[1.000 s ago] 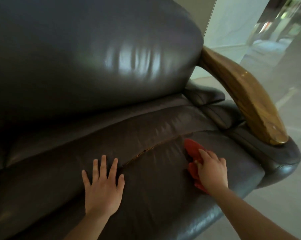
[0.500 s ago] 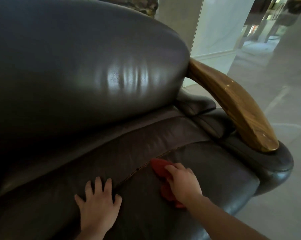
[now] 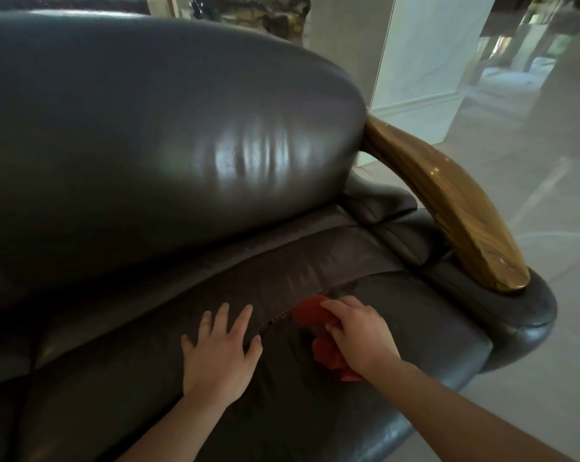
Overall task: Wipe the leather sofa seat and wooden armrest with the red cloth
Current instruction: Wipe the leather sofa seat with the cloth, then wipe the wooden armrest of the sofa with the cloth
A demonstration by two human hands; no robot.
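The dark brown leather sofa seat [image 3: 422, 315] fills the lower part of the view. My right hand [image 3: 358, 331] presses the bunched red cloth [image 3: 310, 311] onto the seat just right of a stitched seam. My left hand [image 3: 220, 351] lies flat on the seat left of that seam, fingers spread, holding nothing. The curved wooden armrest [image 3: 448, 201] runs along the sofa's right side, well above and right of the cloth.
The big padded leather backrest [image 3: 148, 128] rises behind the seat. A pale tiled floor [image 3: 548, 228] spreads to the right of the sofa, with a white wall panel [image 3: 425, 51] and dim furniture beyond.
My right hand has slid the red cloth leftward across the seat toward the seam and my left hand. The left hand has stayed flat on the seat.
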